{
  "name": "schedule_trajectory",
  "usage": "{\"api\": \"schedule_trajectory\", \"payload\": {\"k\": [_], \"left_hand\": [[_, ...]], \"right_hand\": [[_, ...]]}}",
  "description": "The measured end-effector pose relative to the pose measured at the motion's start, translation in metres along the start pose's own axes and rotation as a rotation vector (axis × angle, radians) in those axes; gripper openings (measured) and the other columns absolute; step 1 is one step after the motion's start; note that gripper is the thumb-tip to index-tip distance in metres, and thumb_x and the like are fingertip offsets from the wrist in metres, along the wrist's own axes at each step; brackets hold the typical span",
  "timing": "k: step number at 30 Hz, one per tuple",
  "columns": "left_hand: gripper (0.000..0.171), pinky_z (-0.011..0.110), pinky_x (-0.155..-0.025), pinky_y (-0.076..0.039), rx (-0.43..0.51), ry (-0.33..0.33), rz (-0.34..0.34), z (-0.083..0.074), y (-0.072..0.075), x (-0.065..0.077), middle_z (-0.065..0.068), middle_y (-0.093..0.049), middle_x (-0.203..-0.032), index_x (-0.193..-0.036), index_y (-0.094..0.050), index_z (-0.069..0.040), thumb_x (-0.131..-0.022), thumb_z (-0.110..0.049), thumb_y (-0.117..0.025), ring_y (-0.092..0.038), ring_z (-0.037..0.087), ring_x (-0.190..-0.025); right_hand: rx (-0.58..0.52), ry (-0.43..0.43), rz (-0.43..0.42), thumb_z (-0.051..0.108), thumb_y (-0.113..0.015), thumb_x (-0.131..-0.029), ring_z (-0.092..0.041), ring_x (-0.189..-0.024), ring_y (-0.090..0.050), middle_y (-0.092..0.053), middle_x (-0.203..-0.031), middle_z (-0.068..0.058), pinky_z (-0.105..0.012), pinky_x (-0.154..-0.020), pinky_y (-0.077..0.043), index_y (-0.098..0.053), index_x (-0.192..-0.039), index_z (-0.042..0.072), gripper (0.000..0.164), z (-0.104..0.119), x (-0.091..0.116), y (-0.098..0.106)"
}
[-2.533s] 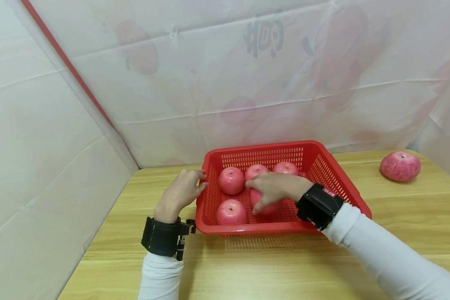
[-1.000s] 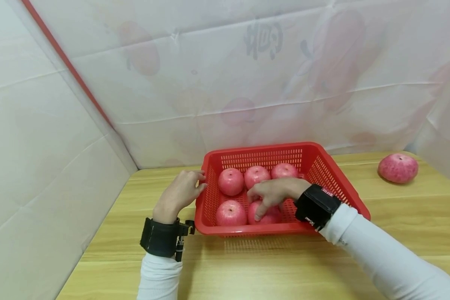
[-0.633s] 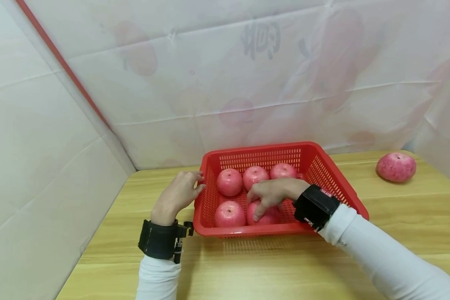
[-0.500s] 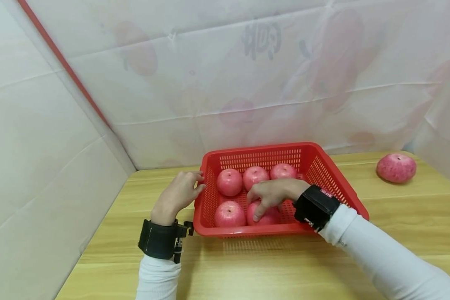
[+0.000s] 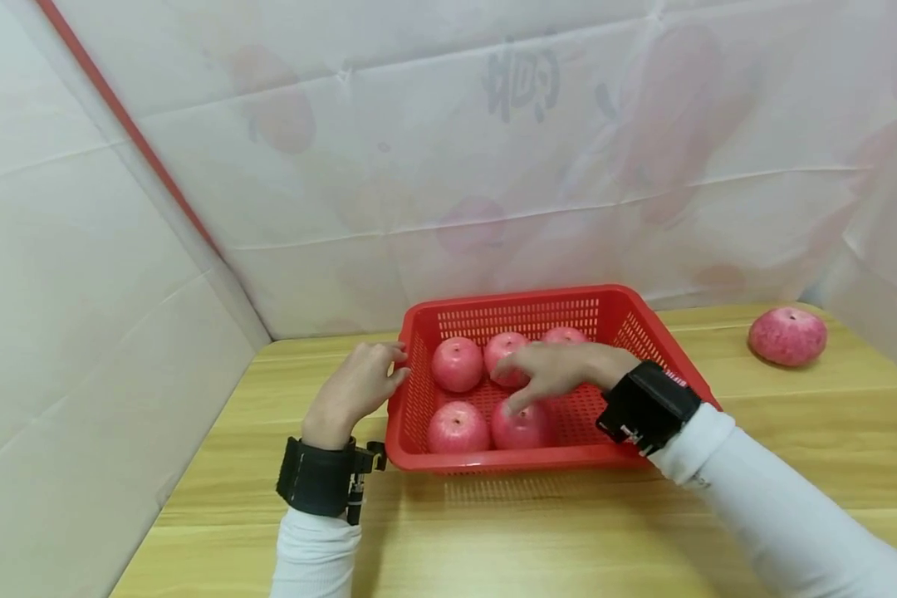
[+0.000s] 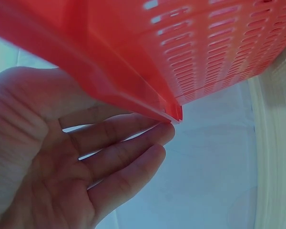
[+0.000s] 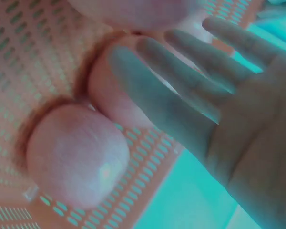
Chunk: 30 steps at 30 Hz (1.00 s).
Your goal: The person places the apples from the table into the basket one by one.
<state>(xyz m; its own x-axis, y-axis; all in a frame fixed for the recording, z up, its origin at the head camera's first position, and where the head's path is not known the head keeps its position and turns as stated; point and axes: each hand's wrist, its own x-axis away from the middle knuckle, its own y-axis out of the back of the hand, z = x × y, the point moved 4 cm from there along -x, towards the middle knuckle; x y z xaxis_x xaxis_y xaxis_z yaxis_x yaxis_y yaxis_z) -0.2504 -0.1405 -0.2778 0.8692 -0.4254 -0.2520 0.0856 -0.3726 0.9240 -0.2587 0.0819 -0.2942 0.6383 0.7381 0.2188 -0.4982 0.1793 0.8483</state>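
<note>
A red plastic basket point(image 5: 493, 459) with slotted walls holds several pink-red apples. Three stand along its back: a left apple point(image 5: 458, 364), a middle apple point(image 5: 502, 349) and a right apple point(image 5: 566, 335), partly covered by my right hand point(image 5: 556, 368). Toward the front are a left apple point(image 5: 458, 427) and a right apple point(image 5: 525, 428). My right hand hovers over that front right apple, fingers spread and holding nothing; the right wrist view shows its palm and apples point(image 7: 78, 155) beside it. My left hand point(image 5: 355, 386) touches the basket's left rim from outside, its fingers point(image 6: 128, 179) fairly straight beneath it.
Another apple point(image 5: 788, 336), darker and mottled, lies on the wooden table point(image 5: 493, 540) right of the basket. A pale printed sheet point(image 5: 448, 166) hangs close behind the basket, and another pale wall point(image 5: 97, 332) rises on the left.
My right hand set an apple down at the front of the basket beside the front left one. It has since let go and lifted slightly. My left hand stays at the rim.
</note>
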Motion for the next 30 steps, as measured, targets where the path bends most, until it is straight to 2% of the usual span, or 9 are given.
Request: {"api": "schedule_trajectory", "payload": {"k": [5, 12, 18, 23, 30], "left_hand": [[0.018, 0.023, -0.047, -0.043, 0.013, 0.004, 0.004, 0.0, -0.001, -0.001, 0.016, -0.063, -0.106, -0.098, -0.066, 0.001, -0.083, -0.006, -0.061, -0.047, 0.011, -0.054], [0.018, 0.022, -0.047, -0.043, 0.017, 0.008, 0.004, 0.0, -0.001, -0.002, 0.015, -0.064, -0.103, -0.098, -0.066, 0.001, -0.083, -0.006, -0.061, -0.047, 0.011, -0.055], [0.019, 0.022, -0.045, -0.042, 0.02, 0.009, 0.008, 0.001, -0.001, -0.002, 0.017, -0.062, -0.108, -0.099, -0.066, 0.002, -0.083, -0.006, -0.06, -0.046, 0.011, -0.051], [0.018, 0.023, -0.049, -0.044, 0.015, 0.009, 0.005, 0.001, 0.001, -0.001, 0.016, -0.062, -0.107, -0.098, -0.066, 0.002, -0.083, -0.006, -0.06, -0.047, 0.012, -0.055], [0.017, 0.024, -0.055, -0.046, 0.003, 0.009, 0.003, 0.001, 0.002, 0.0, 0.016, -0.062, -0.108, -0.097, -0.067, 0.001, -0.083, -0.006, -0.06, -0.051, 0.013, -0.063]], "right_hand": [[0.09, 0.023, -0.157, 0.033, -0.065, -0.081, -0.022, -0.098, -0.054, -0.06, -0.112, -0.008, -0.043, -0.085, -0.046, -0.057, -0.117, 0.008, 0.045, -0.007, 0.008, 0.021], [0.19, 0.017, -0.28, 0.024, -0.065, -0.081, -0.022, -0.091, -0.052, -0.063, -0.101, -0.007, -0.044, -0.081, -0.044, -0.063, -0.109, 0.008, 0.032, -0.018, 0.016, 0.032], [0.237, -0.022, -0.332, 0.022, -0.062, -0.08, -0.021, -0.088, -0.051, -0.063, -0.099, -0.005, -0.041, -0.077, -0.046, -0.065, -0.105, 0.011, 0.028, -0.026, 0.024, 0.039], [0.247, -0.051, -0.357, 0.021, -0.06, -0.081, -0.021, -0.088, -0.052, -0.062, -0.097, -0.003, -0.039, -0.074, -0.048, -0.065, -0.103, 0.015, 0.024, -0.032, 0.03, 0.044], [0.278, -0.012, -0.386, 0.019, -0.063, -0.081, -0.021, -0.084, -0.054, -0.064, -0.095, -0.005, -0.038, -0.071, -0.049, -0.066, -0.099, 0.015, 0.019, -0.037, 0.038, 0.051]]}}
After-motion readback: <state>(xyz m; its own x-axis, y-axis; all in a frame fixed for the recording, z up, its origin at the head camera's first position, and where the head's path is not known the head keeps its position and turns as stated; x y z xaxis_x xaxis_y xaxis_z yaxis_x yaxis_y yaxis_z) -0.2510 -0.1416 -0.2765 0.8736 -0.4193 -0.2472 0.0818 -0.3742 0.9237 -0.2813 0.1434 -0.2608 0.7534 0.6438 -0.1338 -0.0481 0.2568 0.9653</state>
